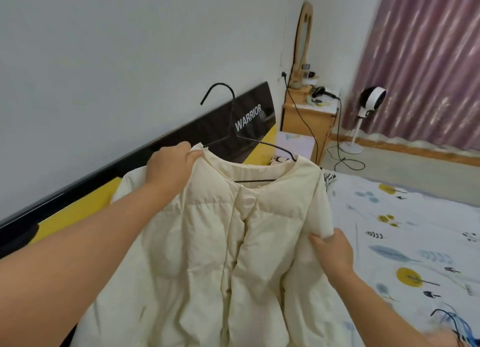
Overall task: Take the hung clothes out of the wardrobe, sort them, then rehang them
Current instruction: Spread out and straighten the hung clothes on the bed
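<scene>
My left arm reaches forward and up from the lower left, bare to the wrist, nearly straight. My left hand [170, 165] is seen from the back, knuckles up, its fingers [193, 153] curled tight and pinching the collar edge of the cream jacket [207, 243] at its left shoulder. My right arm comes in from the lower right, shorter in view and bent upward. My right hand [333, 250] sits lower than the left, back toward me, thumb laid across the fabric and fingers tucked behind a fold on the jacket's right side.
</scene>
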The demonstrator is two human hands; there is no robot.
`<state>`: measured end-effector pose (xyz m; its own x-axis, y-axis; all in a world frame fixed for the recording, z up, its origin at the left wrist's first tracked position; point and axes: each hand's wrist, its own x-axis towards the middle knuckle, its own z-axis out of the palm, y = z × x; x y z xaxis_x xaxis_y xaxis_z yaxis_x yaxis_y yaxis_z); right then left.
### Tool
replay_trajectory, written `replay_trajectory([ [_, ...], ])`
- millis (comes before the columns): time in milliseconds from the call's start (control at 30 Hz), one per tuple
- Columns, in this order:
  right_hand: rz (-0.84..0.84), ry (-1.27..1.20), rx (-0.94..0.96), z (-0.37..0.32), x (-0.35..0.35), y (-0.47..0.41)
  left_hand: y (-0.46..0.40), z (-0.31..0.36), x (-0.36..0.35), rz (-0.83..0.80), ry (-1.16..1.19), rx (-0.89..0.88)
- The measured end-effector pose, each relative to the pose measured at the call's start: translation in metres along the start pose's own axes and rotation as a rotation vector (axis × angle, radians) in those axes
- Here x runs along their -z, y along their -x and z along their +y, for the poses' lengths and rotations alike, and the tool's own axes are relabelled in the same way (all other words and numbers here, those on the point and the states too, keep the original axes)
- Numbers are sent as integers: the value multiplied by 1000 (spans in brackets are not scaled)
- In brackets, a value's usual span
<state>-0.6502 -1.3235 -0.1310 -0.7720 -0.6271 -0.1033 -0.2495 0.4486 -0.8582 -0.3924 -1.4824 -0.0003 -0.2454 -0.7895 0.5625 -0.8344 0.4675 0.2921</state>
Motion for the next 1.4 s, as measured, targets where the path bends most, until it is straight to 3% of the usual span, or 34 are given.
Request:
replay_trajectory([
  [100, -49, 92, 2, 9, -37, -23, -15, -13, -54, -54, -47, 2],
  [200, -108, 412, 80, 32, -80, -24, -22, -22, -101, -183, -153, -15],
  [300, -328, 722, 109, 72, -130, -9, -22, -35, -147, -289, -422, -102],
  [400, -564, 856, 126, 109, -174, 3, -16, -54, -186, -390, -609, -180],
  [467, -650, 919, 144, 126, -193, 4, -9, -60, -208, -409, -674, -251],
  [600, -666, 966, 192, 144, -217, -3, 10, -66, -235, -320, -870, -353],
  [833, -696, 1001, 219, 153, -234, -19, 65, -76, -267, -781, -1055, -582],
  [967, -721, 1005, 222, 155, -229, -25, 62, -90, -273, -831, -1164, -608],
  [1100, -762, 994, 218, 141, -222, -32, 61, -69, -275, -889, -1089, -478],
  [1233, -690, 852, 296, 117, -194, -35, 64, -46, -264, -914, -760, -433],
  [1333, -687, 765, 291, 99, -165, -30, 73, -26, -250, -1132, -416, -397],
  [1400, -710, 750, 264, 88, -144, -23, 80, -10, -238, -1253, -306, -360],
])
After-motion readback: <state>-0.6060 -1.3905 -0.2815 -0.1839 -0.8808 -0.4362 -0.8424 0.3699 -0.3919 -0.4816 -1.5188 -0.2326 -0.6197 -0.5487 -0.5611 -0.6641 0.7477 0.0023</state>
